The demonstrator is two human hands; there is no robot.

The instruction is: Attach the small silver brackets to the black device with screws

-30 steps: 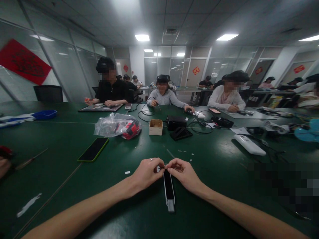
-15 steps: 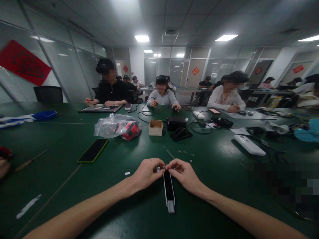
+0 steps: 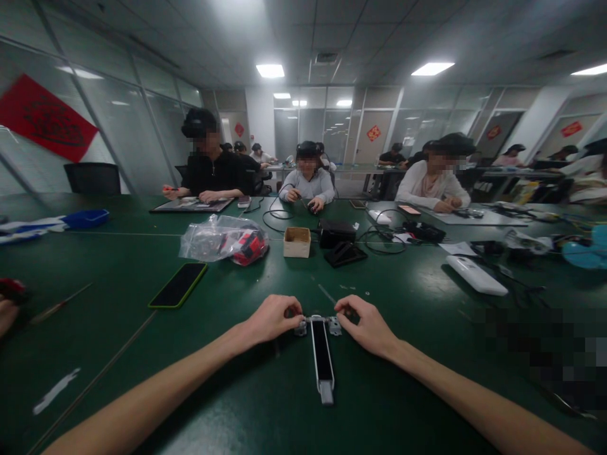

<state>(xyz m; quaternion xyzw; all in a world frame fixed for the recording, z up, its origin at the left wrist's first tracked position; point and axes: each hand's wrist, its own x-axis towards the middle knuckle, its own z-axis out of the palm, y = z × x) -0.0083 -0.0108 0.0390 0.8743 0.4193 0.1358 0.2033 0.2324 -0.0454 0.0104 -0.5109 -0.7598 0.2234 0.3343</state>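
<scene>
Now the left hand (image 3: 272, 318) and right hand (image 3: 367, 325) sit apart, each pinching a small metal fitting (image 3: 300, 327) at the far end of the black strip (image 3: 322, 352), lying toward six o'clock on the desk (image 3: 118, 303); both fittings seem seated, fastening apparently unfinished.

Before me a black-and-white strip (image 3: 322, 357) lies on the dark green table (image 3: 118, 303); beyond it, a green-edged black phone (image 3: 177, 285).

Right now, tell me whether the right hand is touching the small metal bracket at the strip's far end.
Touching. The head view shows the right hand with fingertips pinching the right metal bracket beside the black strip.
</scene>
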